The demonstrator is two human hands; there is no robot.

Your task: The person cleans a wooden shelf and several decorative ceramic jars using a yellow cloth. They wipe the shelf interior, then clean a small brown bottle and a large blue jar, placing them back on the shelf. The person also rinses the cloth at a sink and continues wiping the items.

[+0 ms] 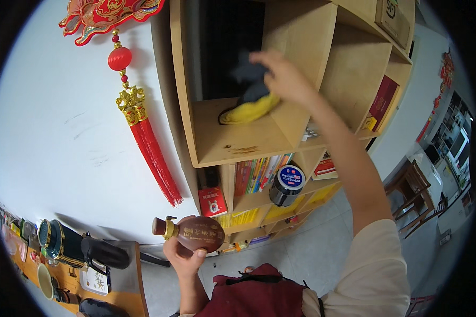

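Just above the left fingers [198,255] is 1 brown bottle [201,234], tipped nearly level with its capped neck to the left; they grasp it from below. Well up and right of them, the right fingers [262,57] reach into 1 wooden shelf compartment [267,140], over 1 partly blurred dark-and-yellow item [251,111]; whether they grip it, I cannot tell. Below the right fingers, well apart, 1 blue-lidded jar [286,187] stands beside books [256,173]. Left of the left fingers, the bench [134,288] carries 1 green flask [64,241].
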